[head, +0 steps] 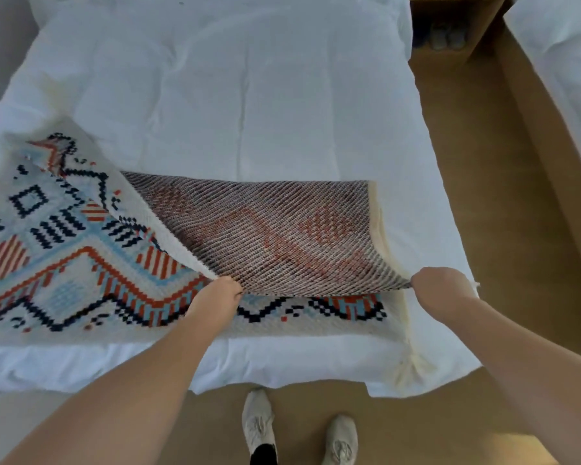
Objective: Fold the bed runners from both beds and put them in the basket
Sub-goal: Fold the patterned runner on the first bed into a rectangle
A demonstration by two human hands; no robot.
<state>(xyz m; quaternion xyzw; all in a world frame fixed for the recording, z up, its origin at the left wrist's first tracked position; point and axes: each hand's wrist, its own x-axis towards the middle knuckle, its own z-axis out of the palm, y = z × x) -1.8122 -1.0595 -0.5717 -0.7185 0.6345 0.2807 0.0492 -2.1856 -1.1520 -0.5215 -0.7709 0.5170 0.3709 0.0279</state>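
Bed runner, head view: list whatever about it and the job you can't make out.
- Bed runner: left end cut off by the frame edge.
- Fingertips of left hand and right hand: tucked under the lifted flap.
- Basket: not in view.
- Second bed: only a corner shows.

no readable text, labels, brands or numbers anywhere in view

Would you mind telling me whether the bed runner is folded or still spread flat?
Partly folded: the bed runner has one end turned over, its striped underside up, held by the left hand and right hand.
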